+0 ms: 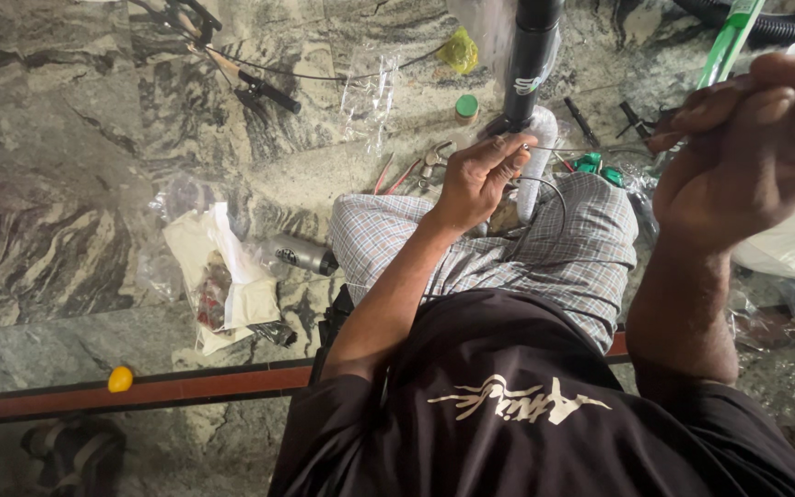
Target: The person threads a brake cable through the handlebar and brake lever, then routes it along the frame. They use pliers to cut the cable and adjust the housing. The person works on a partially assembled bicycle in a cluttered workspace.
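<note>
We are pinching a thin wire (554, 152) with our left hand (482, 179), fingers closed on it just beside the foot of a black tube (531, 60). The wire is running rightward across the picture to our right hand (749, 147), which is raised close to the camera, its fingertips squeezed shut on the wire's far end. A loop of the same wire is sagging down over our checked trousers (581, 248), under the left hand.

Just beside the left hand a white wrapped piece (537, 161) is leaning against the tube's base. A green strip (731, 41) is sticking up behind the right hand, partly hidden by it.

On the marble floor (66, 184) around us we are seeing one small jar with a green cap (466, 108), one pair of pliers (429, 161), one yellow crumpled bag (460, 51), one grey can (301, 255) lying on its side, one white packet (222, 276) and one small yellow ball (120, 378) sitting against a red-brown strip (195, 387). Two small green parts (597, 167) are lying just beyond our knee. Clear plastic wrappers (370, 92) are scattered between these things.
</note>
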